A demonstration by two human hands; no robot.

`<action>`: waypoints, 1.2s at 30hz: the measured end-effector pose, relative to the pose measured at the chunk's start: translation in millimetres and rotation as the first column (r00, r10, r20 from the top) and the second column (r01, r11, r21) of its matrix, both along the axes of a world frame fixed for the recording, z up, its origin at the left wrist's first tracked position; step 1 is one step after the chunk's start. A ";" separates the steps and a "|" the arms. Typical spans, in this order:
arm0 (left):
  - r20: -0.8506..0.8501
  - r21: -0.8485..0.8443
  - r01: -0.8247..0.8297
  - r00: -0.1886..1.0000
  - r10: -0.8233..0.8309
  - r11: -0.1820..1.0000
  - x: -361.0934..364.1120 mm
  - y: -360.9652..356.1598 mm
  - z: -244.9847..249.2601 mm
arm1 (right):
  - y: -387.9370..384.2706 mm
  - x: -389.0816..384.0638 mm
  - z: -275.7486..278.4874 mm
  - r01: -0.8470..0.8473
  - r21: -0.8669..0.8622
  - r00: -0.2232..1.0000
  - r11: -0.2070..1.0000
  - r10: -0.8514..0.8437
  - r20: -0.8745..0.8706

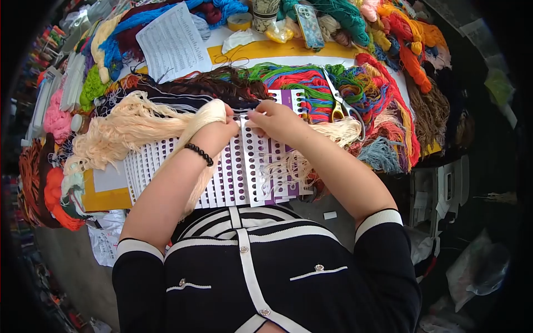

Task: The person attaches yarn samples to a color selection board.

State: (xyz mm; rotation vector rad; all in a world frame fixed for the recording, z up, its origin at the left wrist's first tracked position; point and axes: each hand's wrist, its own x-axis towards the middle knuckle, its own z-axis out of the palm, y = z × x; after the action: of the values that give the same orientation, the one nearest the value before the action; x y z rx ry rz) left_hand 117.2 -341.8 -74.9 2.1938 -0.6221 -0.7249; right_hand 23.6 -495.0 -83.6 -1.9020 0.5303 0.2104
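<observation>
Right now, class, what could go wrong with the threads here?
The loose pale ends could snag in the punched cards they lie across. The black beaded bracelet might catch the pale skein hanging beside it. The scissors, lying on multicoloured threads, may drag or nick them if knocked.

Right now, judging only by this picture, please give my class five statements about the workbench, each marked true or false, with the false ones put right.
1. A black beaded bracelet circles the left wrist. True.
2. The scissors with gold-coloured handles are in the right hand. False: they lie on multicoloured thread, apart from that hand.
3. A pale cream hank of thread touches the left hand. True.
4. The round yellow tape roll sits right of the phone in a patterned case. False: it sits to the left.
5. The white perforated strips carry a single hole each. False: they have rows of holes.
</observation>
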 end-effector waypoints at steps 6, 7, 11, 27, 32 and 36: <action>0.080 0.066 0.053 0.995 -0.058 0.996 0.2 7.6 8.1 | -0.6 -1.8 -0.8 -0.024 0.043 1.000 0.999 0.024 0.005; -0.033 -0.079 0.016 0.999 -0.018 0.997 3.7 9.5 2.7 | -0.9 -2.5 -4.5 -0.035 0.003 0.999 0.999 0.035 0.030; -0.688 -0.486 -0.443 0.726 -0.017 0.754 -11.6 6.4 21.5 | -1.0 -3.9 -14.7 -0.003 -0.035 0.992 0.999 0.007 0.126; -0.030 -0.269 0.110 0.992 -0.123 0.957 -11.6 -8.3 2.7 | -11.9 -1.5 -3.6 0.203 0.622 0.976 0.756 -0.204 -0.071; -0.548 -0.339 -0.437 0.812 0.203 0.833 28.0 27.0 5.9 | -10.0 5.3 -10.6 0.114 0.233 0.991 0.966 -0.096 -0.091; -0.672 -0.328 -0.523 0.714 0.195 0.787 53.3 57.1 26.8 | -14.7 5.7 -9.1 -0.010 0.137 0.989 0.991 0.030 -0.143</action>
State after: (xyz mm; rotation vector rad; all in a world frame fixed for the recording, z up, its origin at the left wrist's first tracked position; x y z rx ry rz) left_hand 170.5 -284.7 -48.0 1.4009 0.0032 -0.8705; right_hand 29.4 -509.7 -92.7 -1.7688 0.5797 0.3914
